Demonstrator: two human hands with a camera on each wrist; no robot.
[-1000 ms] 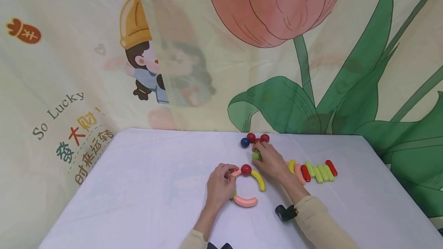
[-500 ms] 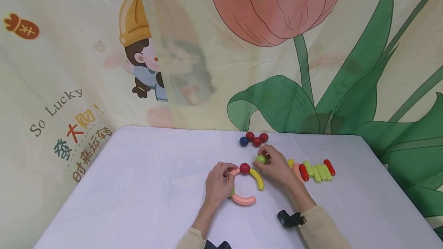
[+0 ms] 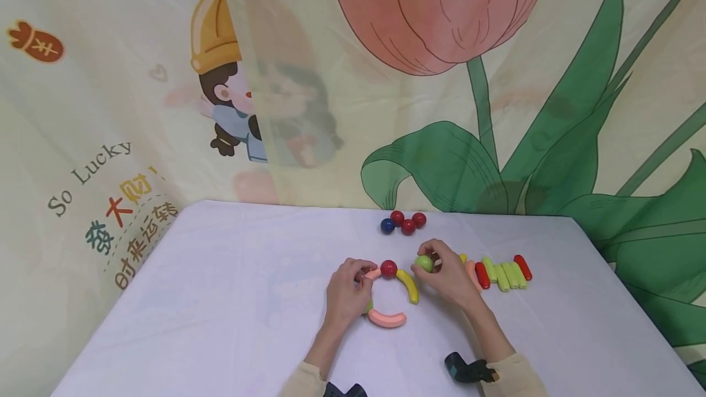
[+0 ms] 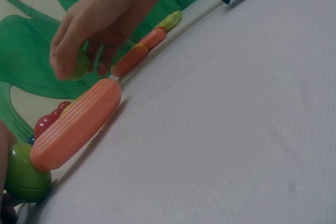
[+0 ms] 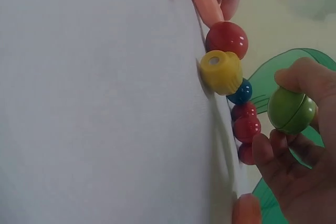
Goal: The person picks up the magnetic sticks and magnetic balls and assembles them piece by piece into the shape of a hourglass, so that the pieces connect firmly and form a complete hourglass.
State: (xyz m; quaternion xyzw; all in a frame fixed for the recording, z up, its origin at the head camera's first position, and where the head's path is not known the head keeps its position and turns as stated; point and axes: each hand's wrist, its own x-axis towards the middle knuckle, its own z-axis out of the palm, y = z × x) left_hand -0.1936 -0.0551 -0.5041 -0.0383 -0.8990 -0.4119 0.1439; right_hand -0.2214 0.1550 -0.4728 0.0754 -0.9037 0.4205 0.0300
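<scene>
Right now the right hand (image 3: 449, 277) is pinching a small glossy green ball (image 3: 424, 263) just off the white table (image 3: 220, 299), at two o'clock from the curved yellow plastic stick (image 3: 409, 286), while the left hand (image 3: 346, 296) is gripping the pink curved stick (image 3: 375, 274) beside the red ball (image 3: 388, 269).

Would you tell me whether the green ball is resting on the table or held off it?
Held off it: the right hand pinches the green ball in its fingertips.
</scene>
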